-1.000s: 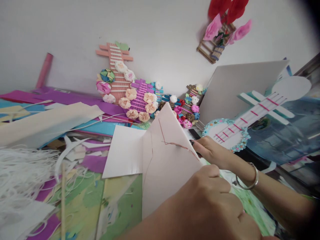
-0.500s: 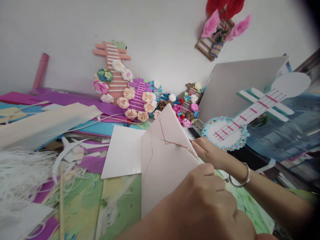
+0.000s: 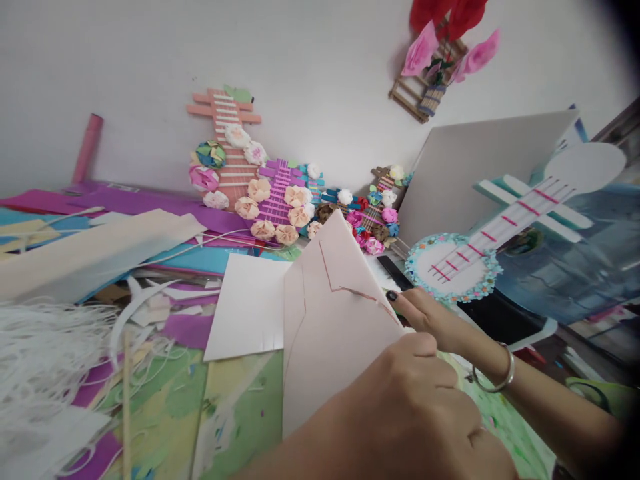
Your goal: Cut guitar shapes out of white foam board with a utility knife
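A white foam board (image 3: 320, 347) stands on its edge in front of me, its pointed top up. Drawn lines run across its face, and along one of them is a cut with a thin dark sliver, like a blade tip (image 3: 350, 292), showing. My left hand (image 3: 415, 393) is closed in a fist around the board's right edge. Just beyond it, my right hand (image 3: 435, 320), with a silver bracelet (image 3: 505, 373), sits behind that edge. Its thumb has a dark nail, its fingers curl, and the board hides what they hold.
Another white board piece (image 3: 250, 307) lies to the left. White string (image 3: 50, 347), a thin wooden stick (image 3: 127, 400) and coloured sheets (image 3: 150, 203) cover the left side. Flower-decorated craft instruments (image 3: 280, 193) lean on the wall; a white one (image 3: 455, 267) stands at right.
My right hand has shifted a little right and down, baring its thumbnail. The dark sliver in the cut has drawn back to the right and looks shorter. My left hand stays almost still.
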Demonstrator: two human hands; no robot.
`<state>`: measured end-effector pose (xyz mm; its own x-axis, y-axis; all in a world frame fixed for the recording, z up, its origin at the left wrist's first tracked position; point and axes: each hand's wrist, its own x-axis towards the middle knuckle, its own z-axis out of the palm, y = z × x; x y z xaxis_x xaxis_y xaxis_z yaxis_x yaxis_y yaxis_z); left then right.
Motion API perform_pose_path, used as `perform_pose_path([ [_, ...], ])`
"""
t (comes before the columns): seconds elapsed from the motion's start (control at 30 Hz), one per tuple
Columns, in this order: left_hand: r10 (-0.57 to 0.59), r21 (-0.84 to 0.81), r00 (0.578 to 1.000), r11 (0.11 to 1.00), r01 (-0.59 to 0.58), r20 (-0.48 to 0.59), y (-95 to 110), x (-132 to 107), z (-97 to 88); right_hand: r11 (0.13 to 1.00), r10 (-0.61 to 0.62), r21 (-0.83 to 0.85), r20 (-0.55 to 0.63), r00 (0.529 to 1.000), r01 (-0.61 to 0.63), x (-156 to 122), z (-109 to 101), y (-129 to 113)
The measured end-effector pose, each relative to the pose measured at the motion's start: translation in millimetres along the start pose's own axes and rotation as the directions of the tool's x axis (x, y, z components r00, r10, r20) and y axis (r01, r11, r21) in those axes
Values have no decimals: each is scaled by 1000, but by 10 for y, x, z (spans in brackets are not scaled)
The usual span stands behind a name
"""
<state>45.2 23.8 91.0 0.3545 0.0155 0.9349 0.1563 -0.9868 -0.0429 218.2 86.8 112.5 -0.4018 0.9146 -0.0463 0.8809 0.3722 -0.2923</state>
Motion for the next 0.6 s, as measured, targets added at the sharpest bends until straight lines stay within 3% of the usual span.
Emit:
perform_pose_path([
  [0.17,0,-102,1000,995,1,15,-2,-4,24,996,-79,-48,6,997,80,82,-82,-212],
  [0.3,-57,-50,998,997,55,-34,34,-33,49,991,-101,-95,-46,994,96,149,-75,-353],
  [0.4,-83,-11,994,997,82,-66,37,-47,58,995,-76,-66,-63,995,72,161,-31,-342],
  [0.6,-20,73,998,997,25,-59,29,-58,90,996,-85,13,-40,996,86,106,25,-312],
])
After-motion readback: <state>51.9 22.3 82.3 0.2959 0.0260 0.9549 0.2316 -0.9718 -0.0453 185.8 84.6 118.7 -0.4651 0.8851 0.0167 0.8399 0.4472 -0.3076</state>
